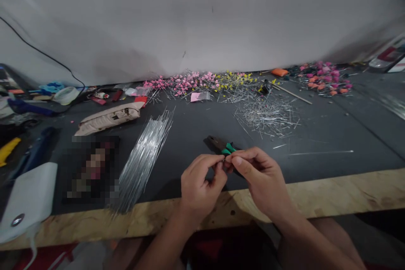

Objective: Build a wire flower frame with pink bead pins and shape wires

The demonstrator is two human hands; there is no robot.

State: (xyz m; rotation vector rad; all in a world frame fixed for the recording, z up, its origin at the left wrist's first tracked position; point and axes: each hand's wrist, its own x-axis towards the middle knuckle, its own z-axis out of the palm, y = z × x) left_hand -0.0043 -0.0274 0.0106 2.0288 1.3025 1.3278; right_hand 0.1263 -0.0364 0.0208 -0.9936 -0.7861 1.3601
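Observation:
My left hand [202, 181] is closed in a pinch, thumb against forefinger, above the table's front edge. Close beside it, my right hand [261, 177] pinches with thumb and forefinger, the two hands' fingertips almost meeting. A tiny dark, shiny bit shows between the fingertips, too small to name. Just behind the hands lie pliers [228, 148] with dark jaws and green handles, partly covered by my right hand. Left of my hands, a bundle of long straight metal wires [142, 158] lies slanted on the table. A loose pile of short wires [267, 116] is farther back on the right.
Along the wall lie pink-headed wires [190, 82], yellow-headed wires [236, 80] and a pink and orange cluster [329, 78]. A single long wire [322, 152] lies at right. On the left are a beige pouch [109, 118] and a white device [30, 198] with a cable.

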